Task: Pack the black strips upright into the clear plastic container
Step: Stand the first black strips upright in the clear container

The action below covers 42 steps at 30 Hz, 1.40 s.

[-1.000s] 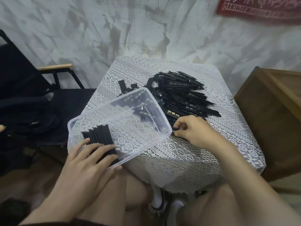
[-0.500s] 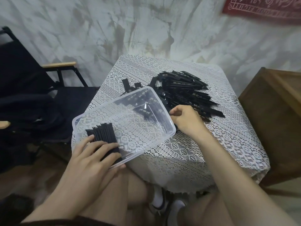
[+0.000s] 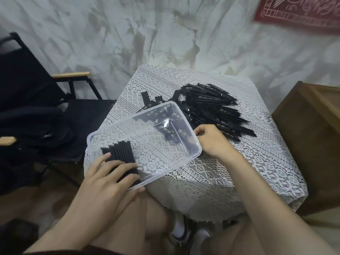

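Head view, one frame.

**Bench:** small bench covered with a white lace cloth.

**Container:** the clear plastic container lies on the near-left part of the bench. Its near-left end sticks out past the bench's near-left edge, above the person's lap. The lace pattern shows through its floor.

**Packed strips:** a tight row of packed black strips stands on edge at the near-left end of the container, side against side.

**Loose strips:** the pile of loose black strips lies on the far-right part of the bench, just behind the container. Some of it shows through the container's far wall. A few single strips lie toward the far-left edge.

**Left hand**: open and spread. Its fingers lie nearly straight, flat across the near ends of the packed row, pressing on them. The thumb lies along the outside of the container's near rim.

**Right hand**: rests at the container's right corner, touching the near edge of the loose pile. Its fingers are curled in toward the thumb. Whether a strip is held between them cannot be told, as the fingertips hide the spot.

**Surroundings:** a black folding chair with wooden armrests stands to the left of the bench. A brown wooden cabinet stands to the right. A red patterned cloth hangs on the wall at the top right.
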### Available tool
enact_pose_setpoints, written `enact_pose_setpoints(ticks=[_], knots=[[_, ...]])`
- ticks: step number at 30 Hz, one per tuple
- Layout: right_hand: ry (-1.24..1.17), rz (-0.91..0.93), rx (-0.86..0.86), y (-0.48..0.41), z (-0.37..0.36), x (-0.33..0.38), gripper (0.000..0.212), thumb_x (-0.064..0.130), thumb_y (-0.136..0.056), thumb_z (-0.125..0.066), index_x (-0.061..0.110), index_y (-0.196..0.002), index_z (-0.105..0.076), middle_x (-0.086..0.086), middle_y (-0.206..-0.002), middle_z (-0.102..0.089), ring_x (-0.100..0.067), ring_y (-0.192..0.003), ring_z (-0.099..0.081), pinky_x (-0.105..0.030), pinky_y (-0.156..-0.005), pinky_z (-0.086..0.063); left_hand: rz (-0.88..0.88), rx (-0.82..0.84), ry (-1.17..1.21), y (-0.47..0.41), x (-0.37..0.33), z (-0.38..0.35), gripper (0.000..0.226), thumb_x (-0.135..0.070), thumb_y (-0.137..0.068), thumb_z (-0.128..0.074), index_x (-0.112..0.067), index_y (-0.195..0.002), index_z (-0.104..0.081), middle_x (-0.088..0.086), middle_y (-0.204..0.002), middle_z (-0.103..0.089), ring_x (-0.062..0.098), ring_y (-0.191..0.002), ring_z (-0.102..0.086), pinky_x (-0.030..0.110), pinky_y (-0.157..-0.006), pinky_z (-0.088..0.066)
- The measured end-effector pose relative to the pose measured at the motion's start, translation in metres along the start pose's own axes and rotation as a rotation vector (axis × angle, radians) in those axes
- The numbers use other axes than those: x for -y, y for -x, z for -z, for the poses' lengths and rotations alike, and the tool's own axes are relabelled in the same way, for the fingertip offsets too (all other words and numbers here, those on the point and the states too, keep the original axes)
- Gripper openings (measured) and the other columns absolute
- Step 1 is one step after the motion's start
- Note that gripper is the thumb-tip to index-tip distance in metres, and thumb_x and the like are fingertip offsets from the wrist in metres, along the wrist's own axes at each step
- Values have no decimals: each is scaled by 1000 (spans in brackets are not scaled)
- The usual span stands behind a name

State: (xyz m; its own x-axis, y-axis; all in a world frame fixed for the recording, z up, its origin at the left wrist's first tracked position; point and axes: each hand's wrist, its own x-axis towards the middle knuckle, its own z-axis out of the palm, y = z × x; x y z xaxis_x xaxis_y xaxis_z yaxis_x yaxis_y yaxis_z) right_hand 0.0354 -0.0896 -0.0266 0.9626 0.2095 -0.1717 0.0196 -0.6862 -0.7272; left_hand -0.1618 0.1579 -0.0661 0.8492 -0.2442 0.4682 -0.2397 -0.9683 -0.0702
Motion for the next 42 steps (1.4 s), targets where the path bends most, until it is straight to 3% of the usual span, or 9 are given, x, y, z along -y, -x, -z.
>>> enact_pose_setpoints(ticks=[4,11,16,22,25,29,32,35,42], knots=[[-74,33,-105,8,26,-2,15,26,-82,-78,19,-79,-65,0,-75,-71,-22,-73,-65,-40,-76,-52,-21,3,9,-2,4,1,40,-52,-99,-49,-25,-95,-78,-5,-117,-73,27,-103,-68,52,-114,-35],[412,59,7,48,48,-26,17,36,-90,-76,29,-102,-67,11,-85,-64,-10,-76,-61,-28,-62,-42,-20,-3,0,-1,2,0,42,-52,-99,-49,-23,-94,-78,-4,-118,-73,27,-103,-68,52,-114,-35],[489,102,-10,55,41,-28,29,44,-90,-74,32,-115,-63,11,-99,-60,-14,-90,-57,-28,-73,-38,-14,19,3,-1,2,1,42,-52,-99,-49,-23,-95,-79,-4,-118,-73,27,-105,-68,53,-114,-35],[623,214,-29,56,32,-27,15,39,-93,-65,28,-104,-65,9,-86,-66,-19,-84,-63,-36,-77,-53,-13,14,-5,-1,2,-1,43,-53,-99,-48,-23,-95,-79,-5,-118,-73,27,-103,-68,52,-115,-34],[522,151,-63,58,42,-21,13,39,-90,-67,27,-94,-63,8,-80,-66,-21,-78,-64,-38,-73,-54,-9,13,-2,0,2,-1,43,-53,-98,-48,-23,-95,-79,-4,-118,-73,28,-103,-68,52,-114,-35],[166,230,-326,84,71,29,16,39,-85,-68,25,-88,-60,6,-73,-64,-23,-72,-62,-41,-68,-50,-8,4,-4,0,1,-1,42,-53,-99,-48,-23,-95,-79,-4,-118,-73,28,-103,-68,52,-114,-35],[156,435,-179,116,48,87,21,42,-84,-65,24,-90,-55,5,-75,-67,-22,-71,-63,-40,-65,-49,-8,-3,-7,-1,-1,-2,42,-52,-99,-48,-23,-96,-78,-3,-118,-73,28,-104,-67,53,-114,-35],[453,523,-36,118,-9,115,16,37,-92,-56,25,-94,-46,0,-90,-66,-29,-87,-61,-37,-66,-35,-14,-11,-19,-2,-1,-3,39,-48,-97,-50,-22,-95,-78,-2,-117,-73,30,-103,-67,54,-112,-37],[635,367,61,71,-72,106,38,35,-101,-54,6,-123,-49,-21,-120,-64,-44,-114,-59,-39,-76,-40,-15,-2,-34,0,-3,-3,33,-47,-95,-56,-21,-92,-75,1,-118,-72,29,-104,-66,54,-112,-37]])
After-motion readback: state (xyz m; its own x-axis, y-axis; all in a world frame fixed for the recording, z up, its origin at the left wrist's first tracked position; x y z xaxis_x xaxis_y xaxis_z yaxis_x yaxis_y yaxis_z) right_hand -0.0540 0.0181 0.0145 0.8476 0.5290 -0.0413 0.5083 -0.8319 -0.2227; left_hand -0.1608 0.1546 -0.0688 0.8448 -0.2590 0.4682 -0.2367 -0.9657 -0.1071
